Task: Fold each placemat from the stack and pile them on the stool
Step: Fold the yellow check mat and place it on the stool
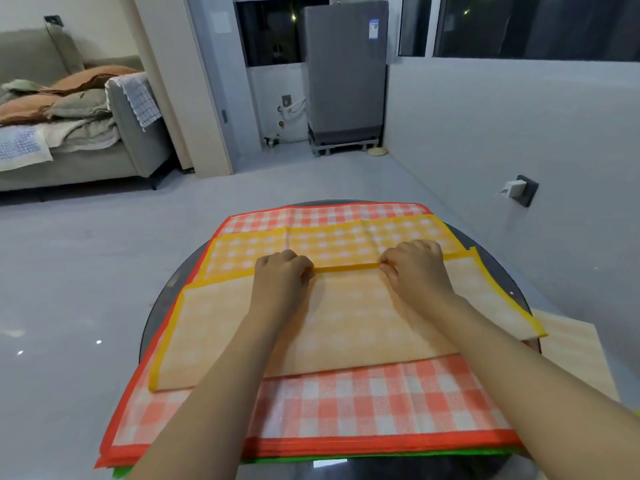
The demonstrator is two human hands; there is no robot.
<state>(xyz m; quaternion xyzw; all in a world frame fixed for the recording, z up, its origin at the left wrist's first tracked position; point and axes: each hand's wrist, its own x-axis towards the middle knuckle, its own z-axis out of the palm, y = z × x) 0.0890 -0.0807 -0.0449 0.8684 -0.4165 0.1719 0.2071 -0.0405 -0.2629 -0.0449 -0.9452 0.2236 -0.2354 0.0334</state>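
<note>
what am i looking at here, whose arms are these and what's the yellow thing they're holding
This is one picture from a wide-angle camera worn on a person's head, looking forward and down, so the arms are the wearer's own. No machine is involved. The left hand and right hand each pinch the near edge of a yellow checked placemat, carried over to fold it in half. It lies on a stack of placemats, the top one red checked, on a dark round table. A pale wooden surface, perhaps the stool, shows at right.

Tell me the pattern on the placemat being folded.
Yellow-and-white check with a yellow border, on the placemat, clearest in the head view.
</note>
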